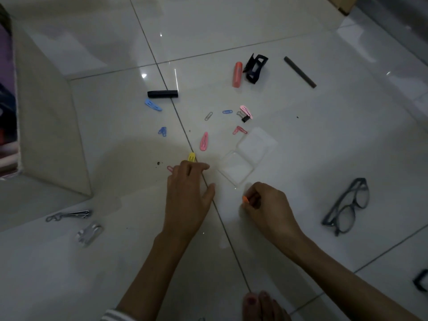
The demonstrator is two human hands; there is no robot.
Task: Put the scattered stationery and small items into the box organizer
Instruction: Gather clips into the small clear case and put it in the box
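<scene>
A clear plastic box organizer [247, 156] lies open on the white tiled floor. My right hand [266, 205] sits just below it and pinches a small orange clip [245, 200]. My left hand [187, 195] lies flat with fingers stretched, its tips at a yellow hair clip [191, 156] and a pink paper clip [170, 169]. Farther out lie a pink hair clip [204, 141], a blue hair clip [152, 104], blue paper clips [162, 131], a black binder clip [243, 117] and more small clips.
A salmon tube [237, 74], black claw clip [254, 68], black cap [162, 94] and dark stick [300, 72] lie farther away. Glasses [347, 207] are at the right, nail clippers [69, 214] at the left. A beige fabric box [46, 117] stands at the left. Toes [261, 304] are near the bottom edge.
</scene>
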